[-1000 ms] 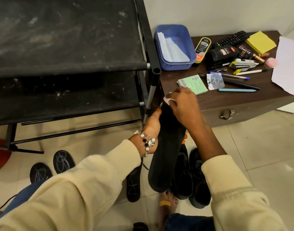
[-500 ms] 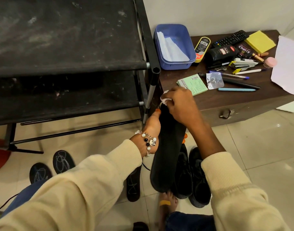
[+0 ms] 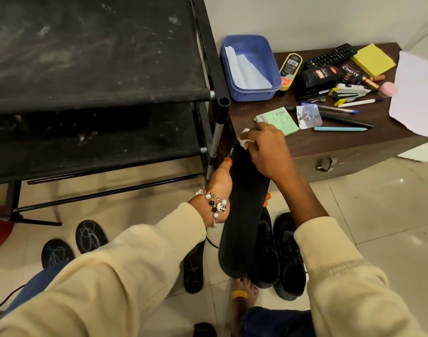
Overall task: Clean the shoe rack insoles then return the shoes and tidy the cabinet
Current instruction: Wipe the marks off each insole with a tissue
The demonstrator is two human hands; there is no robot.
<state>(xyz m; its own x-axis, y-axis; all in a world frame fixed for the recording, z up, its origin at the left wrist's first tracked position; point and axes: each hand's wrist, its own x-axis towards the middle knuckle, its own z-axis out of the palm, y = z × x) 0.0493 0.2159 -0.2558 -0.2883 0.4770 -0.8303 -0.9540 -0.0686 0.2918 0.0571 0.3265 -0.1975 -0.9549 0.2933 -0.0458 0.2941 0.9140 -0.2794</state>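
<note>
Head view: looking down past two cream sleeves at the floor, a shoe rack and a low desk.
Insole in hand: long black insole (image 3: 242, 215) held nearly upright, lower end close above a bare foot (image 3: 243, 295), upper end at the desk's front corner.
Left hand: left hand (image 3: 220, 188) grips the insole's left edge; thumb lies along that edge, fingertips with orange nails show round the right edge. Beaded bracelet (image 3: 216, 207) on the wrist.
Right hand: right hand (image 3: 264, 149) pinches a small white wipe (image 3: 244, 139) and presses it on the insole's top end, fingers curled over it.
Shoe rack: black shoe rack (image 3: 98, 76) at left, two dusty fabric shelves showing, both bare of shoes.
Shoes: pair of black shoes (image 3: 281, 254) on the tiled floor, just behind and right of the held insole.
Other insoles: three more dark insoles on the floor, two (image 3: 74, 244) with chalky scribbles below the rack, one (image 3: 193, 268) beside the left sleeve.
Desk: dark wooden desk (image 3: 329, 144) to the right of the rack, drawer handle on its front.
On the desk: blue tub (image 3: 250, 66) with white tissues at the near-left corner; shoe polish bottle (image 3: 315, 77), remote (image 3: 329, 55), yellow sticky pad (image 3: 372, 59), green booklet (image 3: 279, 120), several pens, a white sheet (image 3: 417, 98) at the far right.
</note>
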